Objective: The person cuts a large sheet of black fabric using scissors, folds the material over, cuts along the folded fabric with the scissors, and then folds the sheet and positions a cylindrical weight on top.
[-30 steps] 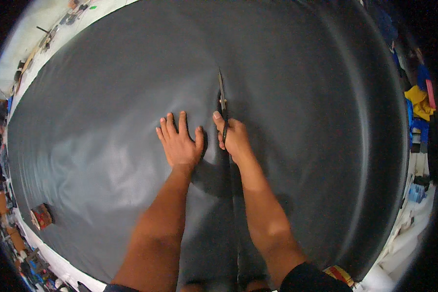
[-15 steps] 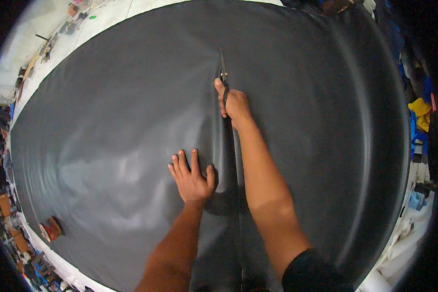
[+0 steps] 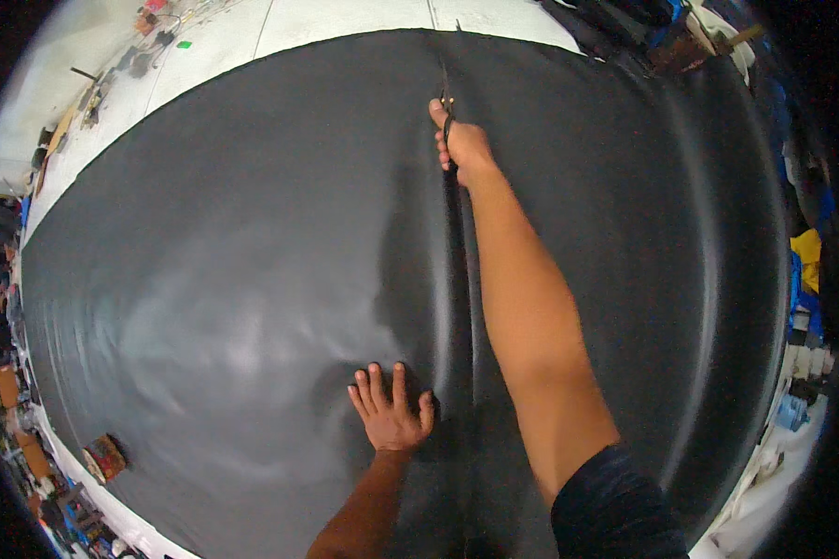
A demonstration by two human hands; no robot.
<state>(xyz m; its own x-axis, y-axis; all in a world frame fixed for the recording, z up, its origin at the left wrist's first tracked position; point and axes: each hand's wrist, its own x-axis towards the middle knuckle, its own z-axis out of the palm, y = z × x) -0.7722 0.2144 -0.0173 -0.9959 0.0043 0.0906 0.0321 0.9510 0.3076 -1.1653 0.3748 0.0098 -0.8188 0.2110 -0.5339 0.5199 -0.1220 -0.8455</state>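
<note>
A large dark grey sheet [image 3: 252,233], smooth like leather or vinyl, spreads out before me. My right hand [image 3: 466,144] is closed around the handles of a pair of scissors [image 3: 447,101] near the sheet's far edge. Their blades point away from me, and whether they are parted is too small to tell. From the scissors a long slit with a raised fold [image 3: 454,270] runs back toward me through the sheet. My left hand [image 3: 396,421] lies flat with fingers spread on the sheet, left of this slit and much nearer to me.
A small round reddish-brown thing [image 3: 105,457] sits on the sheet at the near left. Beyond the far edge shows a white surface [image 3: 345,20]. Mixed items crowd the left rim. On the right are a yellow cloth [image 3: 806,259] and a blue container [image 3: 791,412].
My right hand has moved farther away with the scissors, and the slit reaches farther behind them. My left hand stays spread on the sheet. The sheet's far edge has come more into view.
</note>
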